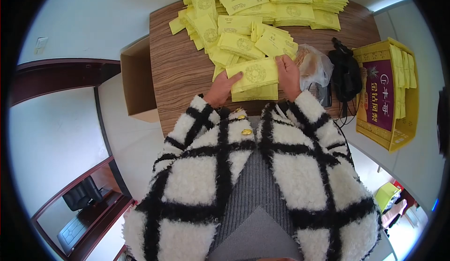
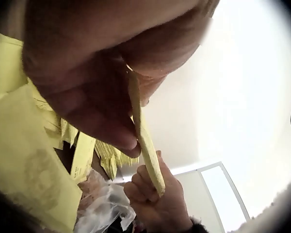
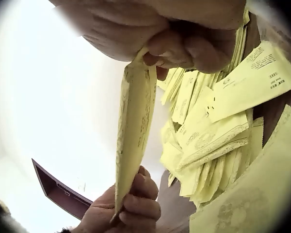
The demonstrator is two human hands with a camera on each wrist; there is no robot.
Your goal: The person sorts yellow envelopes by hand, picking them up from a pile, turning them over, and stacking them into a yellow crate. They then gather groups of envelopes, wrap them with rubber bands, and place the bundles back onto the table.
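Both hands hold one flat yellow paper packet (image 1: 255,74) above the near edge of the wooden table (image 1: 180,73). My left hand (image 1: 225,86) pinches its left end, thumb on top. My right hand (image 1: 287,72) grips its right end. In the left wrist view the packet (image 2: 146,141) shows edge-on between the left fingers (image 2: 104,114), with the right hand (image 2: 157,204) at its far end. In the right wrist view the packet (image 3: 133,131) hangs from the right fingers (image 3: 172,46) down to the left hand (image 3: 128,206). More yellow packets (image 1: 255,93) lie stacked just beneath.
Many yellow packets (image 1: 262,12) are heaped over the table's far half. A clear plastic bag (image 1: 313,68) and a black bag (image 1: 346,75) lie at the right. A yellow printed carton (image 1: 386,94) with packets stands further right. A brown cardboard box (image 1: 137,80) sits left of the table.
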